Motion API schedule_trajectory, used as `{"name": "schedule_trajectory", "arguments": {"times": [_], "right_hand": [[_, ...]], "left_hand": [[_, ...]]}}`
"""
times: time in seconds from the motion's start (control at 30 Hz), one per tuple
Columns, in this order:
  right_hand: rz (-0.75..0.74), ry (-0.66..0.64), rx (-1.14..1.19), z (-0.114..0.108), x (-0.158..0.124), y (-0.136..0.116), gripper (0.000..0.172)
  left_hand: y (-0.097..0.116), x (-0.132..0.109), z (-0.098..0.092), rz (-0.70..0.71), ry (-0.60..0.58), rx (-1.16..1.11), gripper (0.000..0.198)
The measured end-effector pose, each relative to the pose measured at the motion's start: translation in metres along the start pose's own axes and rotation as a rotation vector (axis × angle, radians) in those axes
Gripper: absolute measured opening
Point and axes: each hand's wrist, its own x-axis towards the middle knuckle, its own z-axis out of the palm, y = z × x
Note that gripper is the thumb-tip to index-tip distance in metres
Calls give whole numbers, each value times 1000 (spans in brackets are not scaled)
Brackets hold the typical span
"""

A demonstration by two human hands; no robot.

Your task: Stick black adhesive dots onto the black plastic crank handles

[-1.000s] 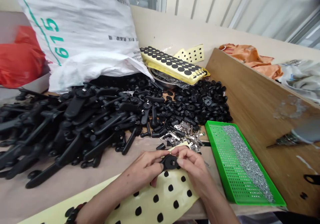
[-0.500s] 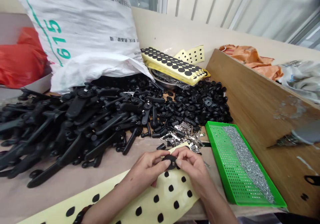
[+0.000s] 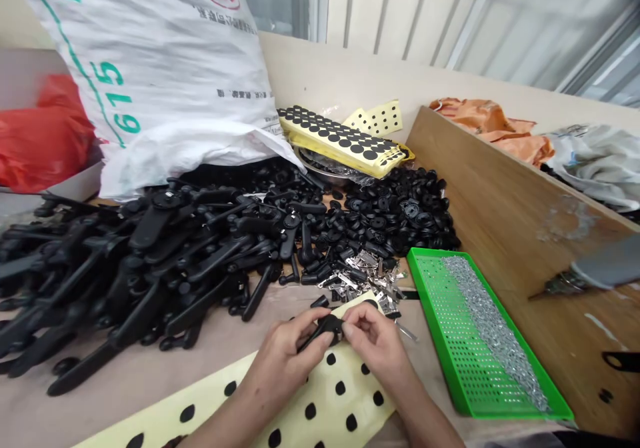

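Note:
A black plastic part with a rounded head (image 3: 329, 327) is between my two hands. My left hand (image 3: 293, 351) is closed around it, thumb on top, and a darker length of the part runs back under the fingers. My right hand (image 3: 373, 341) pinches with thumb and fingertips at the right edge of the same part; anything small in that pinch is hidden. Beneath both hands lies a yellow backing sheet (image 3: 295, 428) carrying rows of black dot stickers. Just beyond the fingers are loose silver metal clips (image 3: 373, 271).
Black plastic arms (image 3: 150, 268) are heaped on the left, black round caps (image 3: 385, 208) behind. A green tray (image 3: 463, 381) of small metal pieces stands right, beside a wooden partition (image 3: 475, 188). A white sack (image 3: 170, 55) and yellow sticker sheets (image 3: 350, 145) are at the back.
The black part has been tilted in my left hand, so its round face shows less. My right fingers have shifted to its edge. The camera view has moved slightly.

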Motion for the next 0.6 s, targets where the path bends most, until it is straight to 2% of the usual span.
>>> {"name": "schedule_trajectory", "arguments": {"times": [0.17,0.33,0.4,0.47,0.6], "right_hand": [[32,-19,154,0,0,-3,25],[89,5,372,-3,-3,-6,21],[53,-20,285,-3,-5,-10,20],[-11,-73,61,-2,-8,-16,18],[-287,-133,-374,9,-22,-21,22]], "left_hand": [[-1,3,5,26,-32,-118,34],[-8,6,7,-24,-11,-274,47],[-7,4,7,-29,-9,-280,46],[-1,0,8,-12,-30,-264,41],[9,-20,7,28,-63,-202,32]]}}
